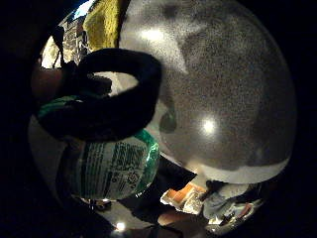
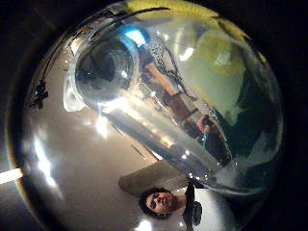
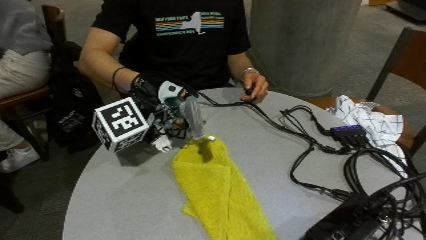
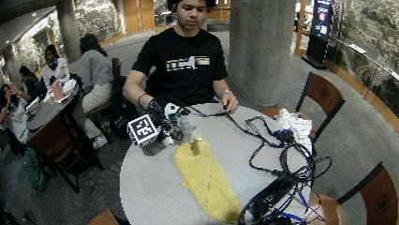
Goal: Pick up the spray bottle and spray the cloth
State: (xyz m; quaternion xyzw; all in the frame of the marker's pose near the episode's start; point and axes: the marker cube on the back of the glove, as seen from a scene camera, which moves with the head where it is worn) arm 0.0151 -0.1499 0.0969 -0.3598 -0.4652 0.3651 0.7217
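My gloved right hand (image 3: 154, 91) grips a clear spray bottle (image 3: 191, 114) just above the round grey table (image 3: 126, 200), at its near-left side. The bottle tilts, its nozzle end (image 3: 210, 138) pointing down over the top end of a long yellow cloth (image 3: 219, 195) that lies flat on the table. In the little finger side palm view the bottle's green label (image 1: 115, 169) sits close to the palm, with a black gloved finger (image 1: 116, 96) curled round it and the yellow cloth (image 1: 104, 22) beyond. The thumb side palm view is filled by the clear bottle (image 2: 144, 118).
The person's bare left hand (image 3: 255, 89) rests at the table's far edge on black cables (image 3: 299, 150). A black power strip (image 3: 348, 131) and more cables crowd the right side. A white checked cloth (image 3: 369, 120) lies on a chair. A concrete pillar (image 3: 303, 40) stands behind.
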